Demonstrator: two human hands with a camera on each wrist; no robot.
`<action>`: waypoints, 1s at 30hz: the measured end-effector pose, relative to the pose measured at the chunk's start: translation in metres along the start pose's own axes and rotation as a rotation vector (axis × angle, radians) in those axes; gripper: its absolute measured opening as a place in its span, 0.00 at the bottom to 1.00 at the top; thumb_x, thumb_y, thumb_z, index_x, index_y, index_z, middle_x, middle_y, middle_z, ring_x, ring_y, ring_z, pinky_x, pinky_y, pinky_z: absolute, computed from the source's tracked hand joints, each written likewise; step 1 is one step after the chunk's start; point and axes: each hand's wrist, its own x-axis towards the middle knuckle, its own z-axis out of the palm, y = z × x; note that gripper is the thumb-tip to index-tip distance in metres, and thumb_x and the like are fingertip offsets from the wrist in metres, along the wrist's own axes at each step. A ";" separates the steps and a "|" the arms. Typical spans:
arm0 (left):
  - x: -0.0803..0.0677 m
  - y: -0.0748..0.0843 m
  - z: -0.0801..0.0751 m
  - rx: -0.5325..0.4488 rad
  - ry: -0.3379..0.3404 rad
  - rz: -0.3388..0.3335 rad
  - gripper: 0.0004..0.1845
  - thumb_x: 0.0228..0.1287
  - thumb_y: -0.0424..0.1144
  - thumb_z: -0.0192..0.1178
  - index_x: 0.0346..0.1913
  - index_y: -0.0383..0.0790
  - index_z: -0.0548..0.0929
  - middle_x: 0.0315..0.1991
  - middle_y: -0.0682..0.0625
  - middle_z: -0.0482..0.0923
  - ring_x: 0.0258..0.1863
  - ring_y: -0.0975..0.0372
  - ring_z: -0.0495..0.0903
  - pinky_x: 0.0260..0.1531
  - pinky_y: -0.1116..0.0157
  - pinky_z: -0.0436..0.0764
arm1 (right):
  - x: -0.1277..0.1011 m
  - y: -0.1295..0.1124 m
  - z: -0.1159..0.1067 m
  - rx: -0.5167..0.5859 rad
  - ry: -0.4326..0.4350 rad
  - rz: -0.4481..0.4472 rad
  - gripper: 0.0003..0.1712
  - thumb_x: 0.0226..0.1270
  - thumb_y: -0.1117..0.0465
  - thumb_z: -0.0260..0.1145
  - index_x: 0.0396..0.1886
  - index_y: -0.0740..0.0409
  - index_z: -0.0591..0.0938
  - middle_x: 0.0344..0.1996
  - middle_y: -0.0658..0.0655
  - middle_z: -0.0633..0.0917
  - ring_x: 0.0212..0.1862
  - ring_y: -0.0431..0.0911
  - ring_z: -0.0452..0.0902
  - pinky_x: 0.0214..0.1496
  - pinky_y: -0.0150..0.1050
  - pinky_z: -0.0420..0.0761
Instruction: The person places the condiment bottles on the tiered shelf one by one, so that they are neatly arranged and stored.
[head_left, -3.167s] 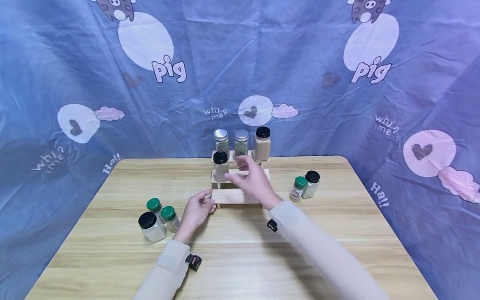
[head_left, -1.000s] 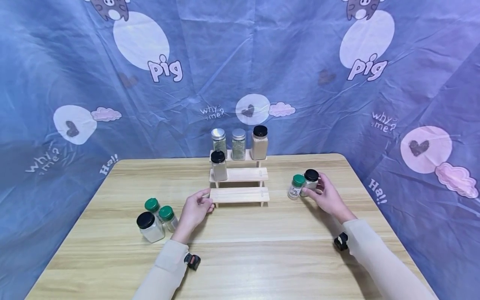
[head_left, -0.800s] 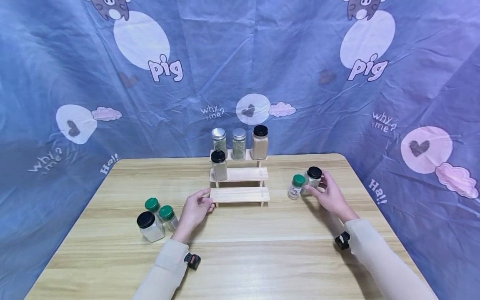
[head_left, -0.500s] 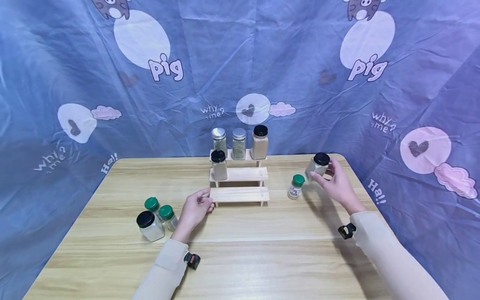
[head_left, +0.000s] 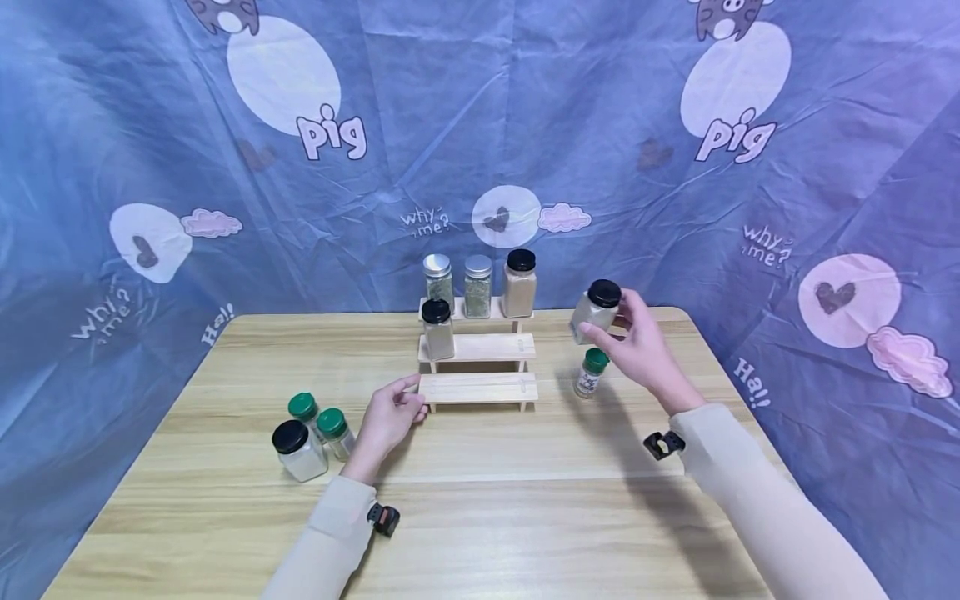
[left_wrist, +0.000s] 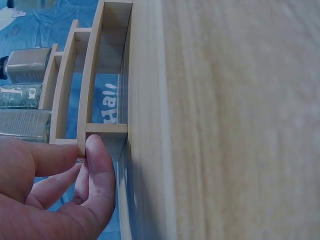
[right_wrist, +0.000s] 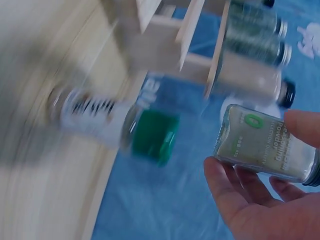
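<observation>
Having lifted off the table, the black-capped spice jar (head_left: pixel 595 312) now hangs pinched in the right hand (head_left: pixel 637 346) right of the stepped wooden rack (head_left: pixel 477 360), heading for a shelf, while the left hand (head_left: pixel 390 417) pinches the rack's lower-left corner.

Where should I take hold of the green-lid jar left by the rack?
Take the green-lid jar round its body just under the cap, coming from the right and above. It stands upright, alone on the table, with the rack on its left and open space on its right.
</observation>
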 end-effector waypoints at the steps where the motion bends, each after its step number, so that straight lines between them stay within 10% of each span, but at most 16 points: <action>1: 0.000 0.000 0.000 0.002 0.001 0.001 0.24 0.73 0.24 0.59 0.70 0.31 0.77 0.44 0.33 0.87 0.34 0.62 0.88 0.39 0.71 0.93 | 0.001 -0.004 0.005 0.010 -0.016 0.005 0.38 0.71 0.64 0.73 0.73 0.68 0.65 0.64 0.71 0.78 0.64 0.65 0.79 0.66 0.38 0.86; 6: 0.000 0.001 -0.001 0.015 0.005 -0.001 0.24 0.73 0.24 0.59 0.70 0.32 0.77 0.43 0.34 0.87 0.35 0.61 0.88 0.39 0.70 0.93 | 0.007 -0.017 0.034 0.061 -0.073 0.019 0.39 0.71 0.65 0.73 0.75 0.66 0.64 0.66 0.72 0.76 0.65 0.67 0.79 0.67 0.59 0.86; 30: 0.000 0.002 -0.001 0.014 -0.002 -0.017 0.24 0.74 0.24 0.59 0.71 0.32 0.77 0.43 0.36 0.87 0.36 0.60 0.88 0.40 0.69 0.94 | 0.020 -0.037 0.142 0.068 -0.152 0.022 0.37 0.68 0.62 0.75 0.71 0.60 0.68 0.60 0.66 0.82 0.63 0.59 0.80 0.68 0.53 0.87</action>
